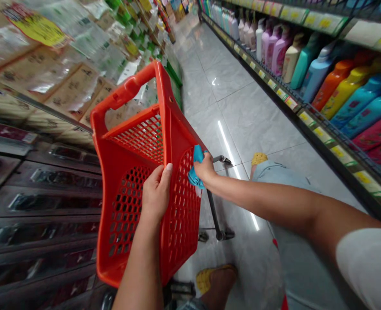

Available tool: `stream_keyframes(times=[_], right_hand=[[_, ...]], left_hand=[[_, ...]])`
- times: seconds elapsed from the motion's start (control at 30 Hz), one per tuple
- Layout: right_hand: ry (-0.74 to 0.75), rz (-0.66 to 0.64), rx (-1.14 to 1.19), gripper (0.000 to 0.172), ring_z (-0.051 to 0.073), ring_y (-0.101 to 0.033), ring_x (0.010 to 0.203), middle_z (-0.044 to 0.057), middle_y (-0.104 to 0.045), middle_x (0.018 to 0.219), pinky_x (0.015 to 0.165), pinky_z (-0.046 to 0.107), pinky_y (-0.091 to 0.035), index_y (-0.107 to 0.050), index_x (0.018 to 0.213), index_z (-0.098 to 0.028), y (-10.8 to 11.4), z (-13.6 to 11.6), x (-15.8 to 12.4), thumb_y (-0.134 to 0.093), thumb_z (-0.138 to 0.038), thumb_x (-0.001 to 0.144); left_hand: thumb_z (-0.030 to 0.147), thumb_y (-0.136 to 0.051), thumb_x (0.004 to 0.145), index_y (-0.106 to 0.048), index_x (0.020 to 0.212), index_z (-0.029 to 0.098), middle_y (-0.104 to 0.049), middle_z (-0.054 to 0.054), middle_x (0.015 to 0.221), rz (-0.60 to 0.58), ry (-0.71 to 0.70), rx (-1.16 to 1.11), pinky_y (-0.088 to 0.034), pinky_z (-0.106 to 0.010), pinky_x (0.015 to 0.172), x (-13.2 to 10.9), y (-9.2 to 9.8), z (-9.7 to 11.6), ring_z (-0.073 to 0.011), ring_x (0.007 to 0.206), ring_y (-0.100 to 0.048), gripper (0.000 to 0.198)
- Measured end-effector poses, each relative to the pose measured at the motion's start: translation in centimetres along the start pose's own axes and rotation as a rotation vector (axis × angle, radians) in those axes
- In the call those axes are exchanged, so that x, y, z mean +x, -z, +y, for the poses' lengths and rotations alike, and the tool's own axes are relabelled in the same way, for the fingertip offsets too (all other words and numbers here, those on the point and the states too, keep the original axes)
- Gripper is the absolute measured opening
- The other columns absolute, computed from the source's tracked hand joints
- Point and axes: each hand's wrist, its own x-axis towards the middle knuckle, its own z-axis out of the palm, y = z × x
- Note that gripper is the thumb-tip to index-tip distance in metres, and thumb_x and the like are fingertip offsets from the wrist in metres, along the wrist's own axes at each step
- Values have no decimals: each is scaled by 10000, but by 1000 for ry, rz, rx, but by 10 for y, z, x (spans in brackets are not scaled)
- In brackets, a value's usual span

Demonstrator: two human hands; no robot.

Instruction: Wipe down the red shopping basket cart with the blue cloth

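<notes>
A red plastic shopping cart (164, 137) with perforated walls stands tilted in my view. My left hand (156, 189) grips the top rim of its near side, thumb lying along the edge and fingers curled over, partly hidden. Outside that same wall, my right hand (205, 167) is closed around a blue cloth (195, 172) and presses it on the cart's holed side panel. A small whitish patch shows on the panel just below the cloth. Inside the cart, a red lattice flap (138, 137) spans the handle end.
Shelves of colourful bottles (332, 90) with price tags line the right. Boxed goods (41, 189) and wrapped packages (74, 86) are stacked close on the left. Grey tiled floor (235, 103) runs between them. Cart wheels (224, 234) and my yellow shoes (206, 279) are near each other.
</notes>
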Motion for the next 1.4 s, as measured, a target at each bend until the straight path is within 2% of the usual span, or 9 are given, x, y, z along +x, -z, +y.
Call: stream_keyframes(times=[0.13, 0.3, 0.5, 0.63, 0.77, 0.9, 1.07, 1.23, 1.4], right_hand=[[366, -80, -57, 332, 228, -595, 1117, 53, -625, 1155, 1039, 408, -482, -587, 1094, -257, -6, -13, 1, -626, -202, 770], [93, 103, -110, 311, 239, -631, 969, 81, -654, 1021, 912, 427, -529, -563, 1094, -210, -7, -14, 20, -505, -131, 798], [490, -45, -102, 337, 237, -589, 1119, 62, -640, 1139, 1050, 412, -463, -602, 1093, -242, 1, -32, 20, -578, -167, 765], [378, 48, -156, 306, 249, -600, 1056, 90, -615, 1080, 1021, 449, -480, -596, 1061, -208, 10, -40, 26, -513, -136, 776], [567, -10, -158, 328, 242, -590, 1116, 86, -604, 1166, 1051, 423, -475, -594, 1145, -236, 15, -43, 26, -571, -193, 820], [459, 34, -220, 279, 255, -616, 1051, 94, -613, 1081, 1018, 442, -497, -618, 1068, -214, 21, -48, 21, -532, -151, 811], [624, -132, -246, 350, 243, -604, 1112, 88, -617, 1167, 1035, 417, -487, -571, 1188, -237, 24, -41, 0, -537, -189, 842], [355, -66, -372, 334, 267, -613, 1057, 113, -622, 1094, 969, 445, -510, -557, 1127, -197, 28, -36, 0, -480, -129, 809], [651, -286, -477, 330, 246, -617, 994, 83, -597, 1132, 894, 392, -527, -566, 1150, -237, 41, -39, -23, -525, -174, 828]], left_hand=[[517, -515, 909, -473, 679, 202, -377, 48, 637, 3, 4, -1, -306, -251, 590, -1, -1, 0, -114, 618, -382, 392], [534, -499, 914, -481, 679, 201, -389, 47, 642, 9, 32, -8, -321, -245, 594, -5, -2, 2, -116, 626, -394, 408], [526, -471, 950, -478, 692, 202, -426, 45, 647, -4, -6, 51, -311, -252, 601, -11, -6, 8, -116, 627, -413, 414], [534, -444, 962, -446, 681, 206, -402, 44, 634, -15, -21, 83, -299, -261, 597, -16, -7, 11, -117, 616, -399, 432], [554, -435, 962, -448, 698, 209, -409, 42, 649, -46, -31, 73, -311, -264, 604, -20, -5, 10, -121, 621, -397, 435], [553, -435, 964, -454, 700, 209, -408, 42, 650, -59, -44, 71, -308, -266, 602, -21, -3, 7, -121, 622, -397, 434], [550, -443, 961, -438, 685, 210, -367, 49, 634, -66, -44, 53, -293, -269, 587, -23, 0, 4, -115, 600, -361, 439], [536, -434, 965, -416, 677, 212, -364, 48, 633, -69, -60, 89, -284, -272, 585, -27, 4, 0, -116, 601, -362, 434], [513, -435, 967, -415, 675, 212, -376, 46, 631, -101, -90, 114, -291, -264, 585, -34, 11, 1, -115, 599, -370, 421]])
